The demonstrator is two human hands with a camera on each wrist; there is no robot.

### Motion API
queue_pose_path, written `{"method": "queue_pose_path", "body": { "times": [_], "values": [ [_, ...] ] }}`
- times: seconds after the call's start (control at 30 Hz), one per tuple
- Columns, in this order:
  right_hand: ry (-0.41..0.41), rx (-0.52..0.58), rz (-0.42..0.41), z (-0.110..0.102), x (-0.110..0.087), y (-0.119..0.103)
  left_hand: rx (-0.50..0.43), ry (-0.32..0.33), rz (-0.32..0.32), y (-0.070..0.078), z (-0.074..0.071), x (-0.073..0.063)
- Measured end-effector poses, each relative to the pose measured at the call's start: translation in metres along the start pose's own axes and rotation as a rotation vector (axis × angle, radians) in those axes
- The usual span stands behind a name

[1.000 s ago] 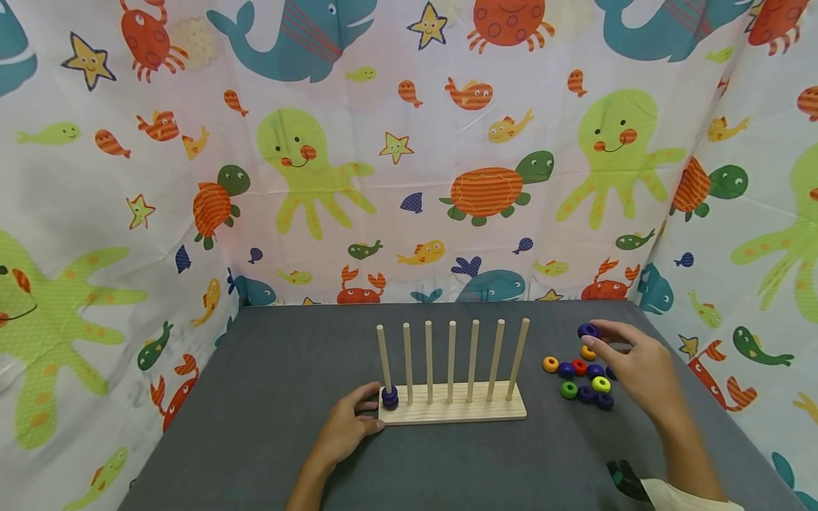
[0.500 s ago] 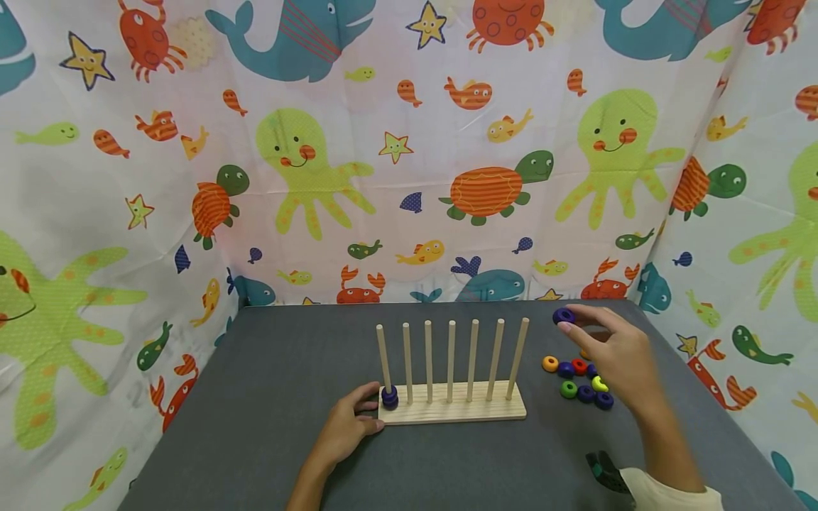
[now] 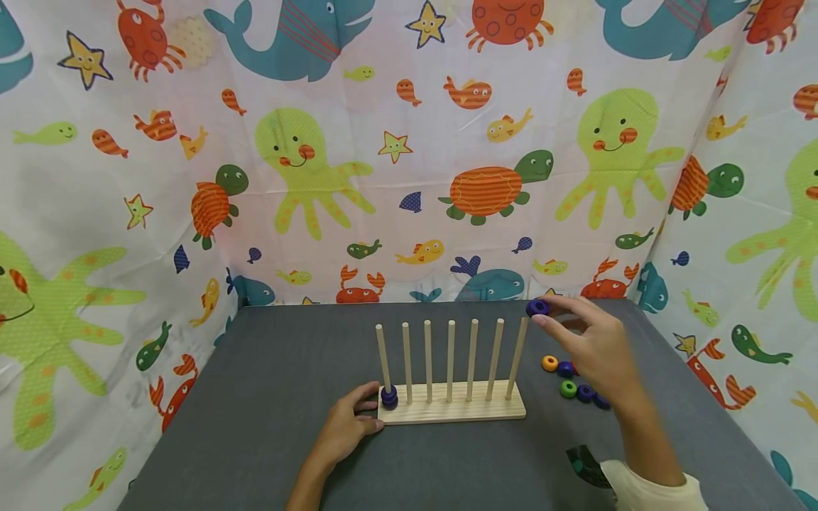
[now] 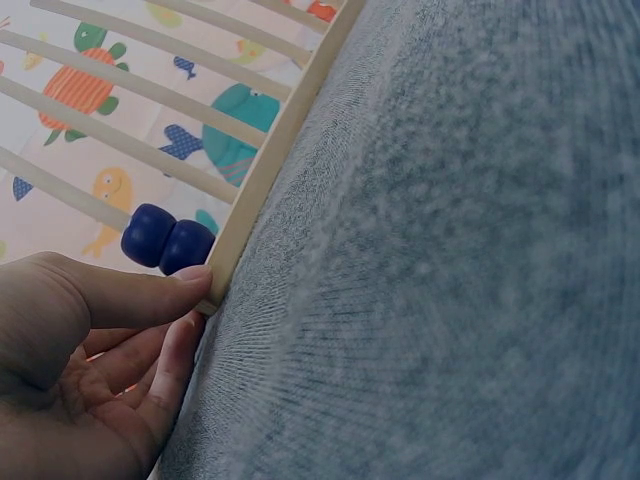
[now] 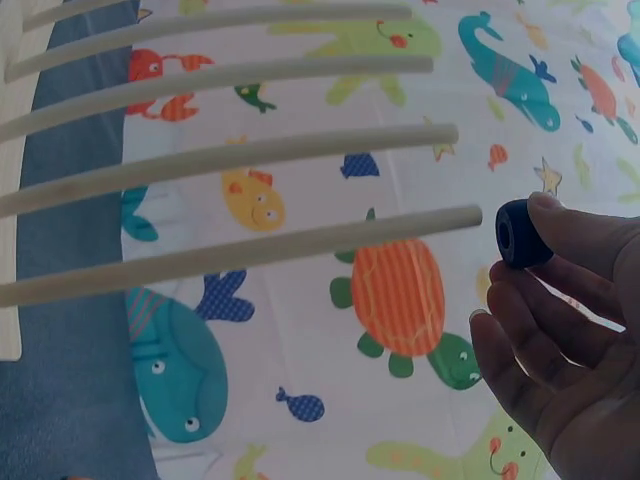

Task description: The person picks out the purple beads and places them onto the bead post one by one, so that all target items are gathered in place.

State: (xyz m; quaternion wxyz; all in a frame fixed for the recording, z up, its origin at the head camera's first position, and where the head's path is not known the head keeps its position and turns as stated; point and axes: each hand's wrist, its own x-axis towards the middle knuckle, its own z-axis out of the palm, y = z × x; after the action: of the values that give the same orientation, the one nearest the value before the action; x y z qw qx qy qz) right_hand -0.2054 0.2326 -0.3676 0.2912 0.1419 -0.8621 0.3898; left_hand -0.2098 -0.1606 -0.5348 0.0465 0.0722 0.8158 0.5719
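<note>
A wooden peg board [image 3: 454, 413] with a row of several upright pegs stands on the grey table. Two dark blue beads [image 3: 389, 397] are stacked on its leftmost peg, low against the base. My left hand [image 3: 345, 426] grips the base's left end, thumb and fingers at the corner beside those beads [image 4: 165, 240]. Between thumb and fingertips my right hand [image 3: 594, 348] pinches another dark blue bead [image 3: 537, 307], its hole showing. That bead is level with the top of the rightmost peg [image 3: 518, 355], just to its right; the right wrist view shows a small gap between bead [image 5: 522, 235] and peg tip.
Right of the board lie loose beads: an orange bead [image 3: 549, 363], a green bead [image 3: 568, 388] and several blue ones [image 3: 585, 394], partly covered by my right forearm. A dark strap [image 3: 588, 466] hangs by the right sleeve. Sea-animal cloth [image 3: 409, 142] walls the table's back and sides.
My right hand has carried the blue bead leftward and slightly up, from above the loose beads to beside the rightmost peg's top. The left hand and peg board have stayed put.
</note>
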Motion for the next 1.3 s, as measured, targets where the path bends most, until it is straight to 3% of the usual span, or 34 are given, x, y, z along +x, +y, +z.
{"method": "queue_pose_path", "body": {
  "times": [0.6, 0.8, 1.3],
  "values": [
    [-0.015, 0.065, -0.166, 0.026, 0.010, -0.023, 0.026, -0.015, -0.016, -0.002, -0.001, 0.002],
    [-0.045, 0.050, -0.181, 0.035, 0.012, -0.034, 0.024, -0.012, -0.016, -0.002, -0.001, 0.003],
    [-0.156, 0.164, -0.205, 0.062, 0.019, -0.058, -0.009, -0.006, -0.005, 0.001, -0.001, -0.001]
  ]
}}
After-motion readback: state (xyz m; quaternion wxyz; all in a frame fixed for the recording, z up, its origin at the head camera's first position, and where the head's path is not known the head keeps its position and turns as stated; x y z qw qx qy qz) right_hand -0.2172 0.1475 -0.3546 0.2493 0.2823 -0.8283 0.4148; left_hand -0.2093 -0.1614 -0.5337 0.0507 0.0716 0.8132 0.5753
